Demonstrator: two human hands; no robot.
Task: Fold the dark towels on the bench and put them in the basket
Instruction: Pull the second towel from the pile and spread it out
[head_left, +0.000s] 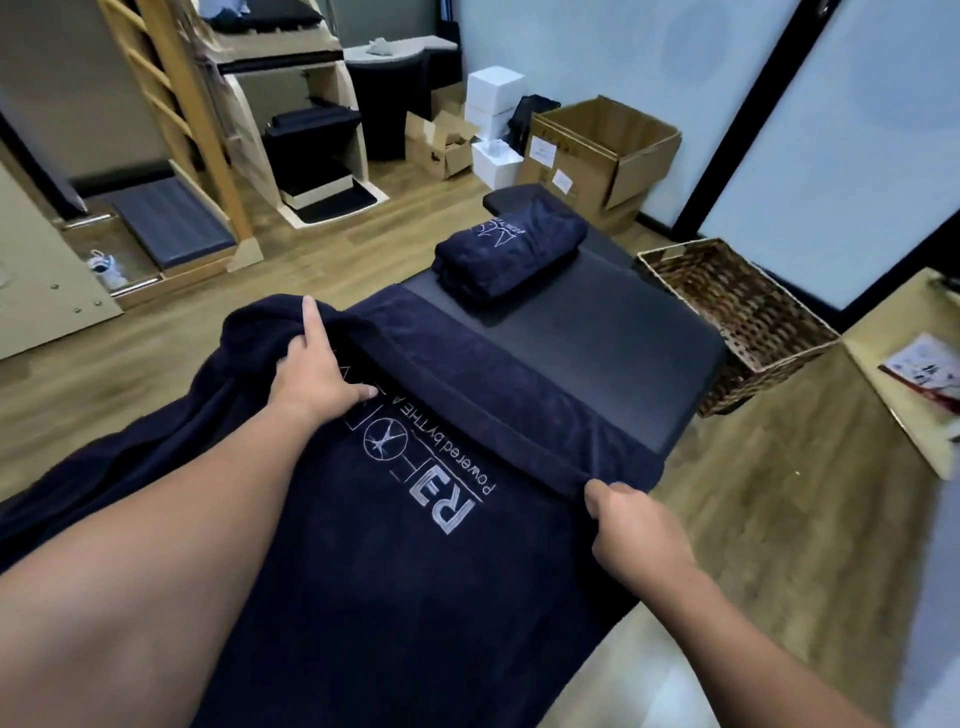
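A large dark navy towel (395, 571) with pale stitched lettering lies spread over the near end of the black padded bench (587, 332). My left hand (317, 369) grips a bunched fold of it near the far left corner, index finger stretched out. My right hand (628, 525) pinches its far hem at the bench's right edge. A folded dark towel (509, 249) rests on the far part of the bench. The woven wicker basket (737, 312) stands on the floor to the right of the bench; no towel shows inside it.
Open cardboard boxes (597, 150) and white boxes (493, 88) sit on the wooden floor beyond the bench. Wooden ladder-like exercise equipment (208, 156) fills the far left. A low pale shelf with a booklet (919, 369) stands at right, by the glass panels.
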